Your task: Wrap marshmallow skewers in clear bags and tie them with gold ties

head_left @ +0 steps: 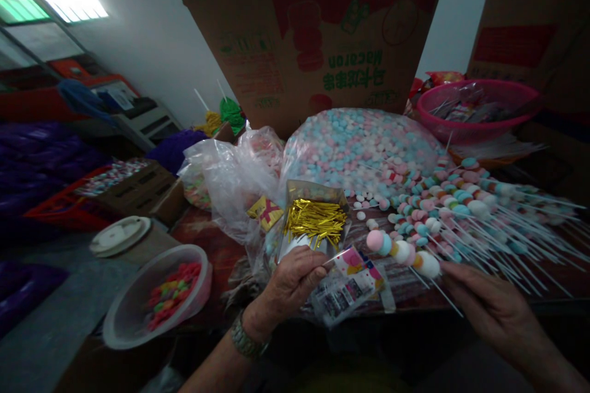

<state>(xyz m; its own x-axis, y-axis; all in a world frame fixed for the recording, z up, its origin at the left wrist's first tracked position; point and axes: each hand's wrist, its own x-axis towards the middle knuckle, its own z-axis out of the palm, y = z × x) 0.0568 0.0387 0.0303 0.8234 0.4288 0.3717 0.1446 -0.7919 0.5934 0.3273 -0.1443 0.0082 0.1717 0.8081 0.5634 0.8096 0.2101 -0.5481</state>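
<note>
My left hand (297,279), wearing a wristwatch, pinches the edge of a clear printed plastic bag (348,288) between thumb and fingers. My right hand (493,307) holds a marshmallow skewer (403,253) near its lowest white marshmallow. The skewer is tilted, pink ball at the upper left, white stick pointing down right. Its tip end lies just right of the bag, apart from the bag's printed part. Behind my left hand, gold twist ties (318,220) fill an open box. A pile of similar skewers (461,209) lies beyond my right hand.
A large clear bag of pastel candy pieces (354,147) stands behind. Left are a translucent bowl of red and yellow candies (203,258) and a lidded bin (138,242). A pink basket (479,126) sits back right. A big cardboard box (350,31) blocks the rear.
</note>
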